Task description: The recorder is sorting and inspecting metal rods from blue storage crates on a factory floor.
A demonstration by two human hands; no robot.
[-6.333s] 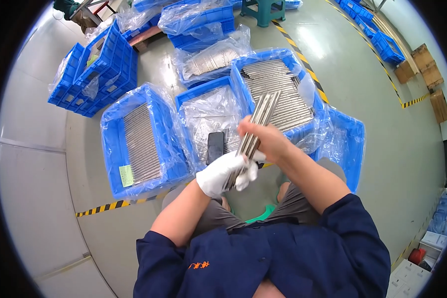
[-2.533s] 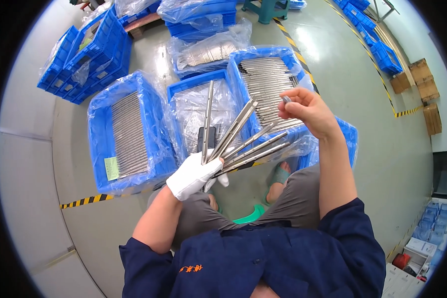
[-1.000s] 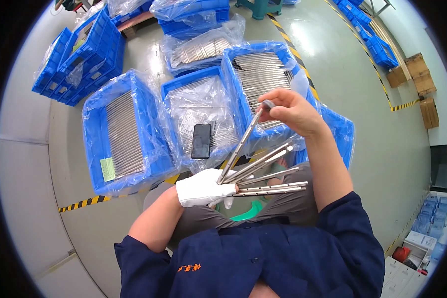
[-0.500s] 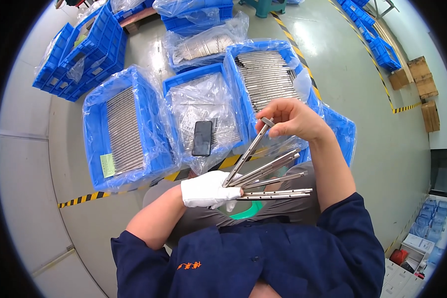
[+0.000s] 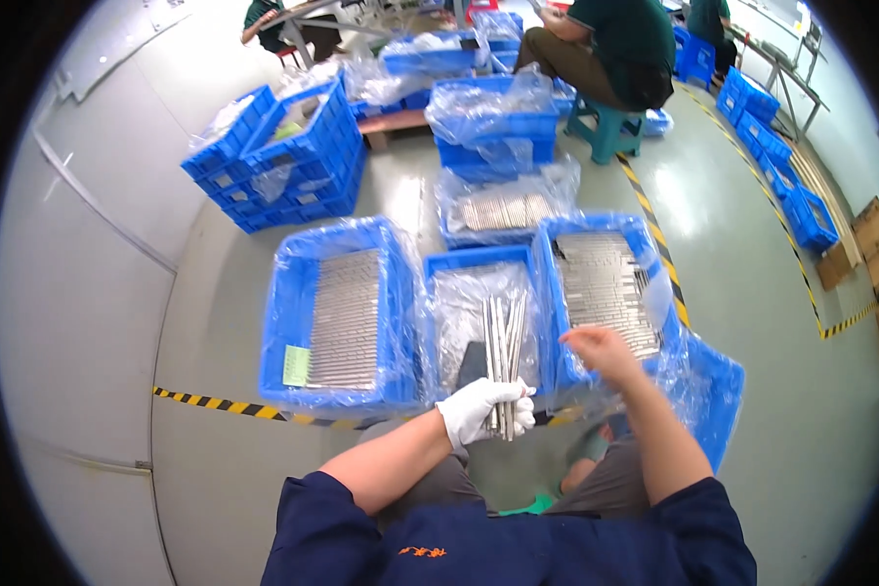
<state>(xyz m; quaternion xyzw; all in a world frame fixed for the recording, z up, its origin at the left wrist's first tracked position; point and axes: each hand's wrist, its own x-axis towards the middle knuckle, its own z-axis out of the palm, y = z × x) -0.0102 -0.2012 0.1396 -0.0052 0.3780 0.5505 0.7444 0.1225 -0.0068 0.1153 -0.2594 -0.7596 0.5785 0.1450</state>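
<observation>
My left hand (image 5: 481, 410), in a white glove, is closed round a bundle of slim metal rods (image 5: 503, 337). They stand up out of the fist in a narrow fan, their lower ends poking out below it. The bundle overlaps the middle blue bin (image 5: 439, 262), where a dark phone (image 5: 472, 363) lies on the plastic sheet, partly hidden by the rods. My bare right hand (image 5: 606, 354) is over the near part of the right blue bin (image 5: 547, 293), beside rows of metal rods (image 5: 601, 283). Its fingers point left, slightly bent, and no rod shows in them.
The left blue bin (image 5: 396, 293) holds stacked rods and a green slip (image 5: 296, 365). Another plastic-lined bin (image 5: 508, 210) stands behind. Stacked crates (image 5: 293, 176) are at the far left. A person (image 5: 620, 49) sits on a green stool (image 5: 606, 127) beyond. Striped tape (image 5: 225, 402) crosses the floor.
The view has tilted up, showing people farther back. The spread rods are now gathered into an upright bundle in my left hand. My right hand has left the rod it was touching.
</observation>
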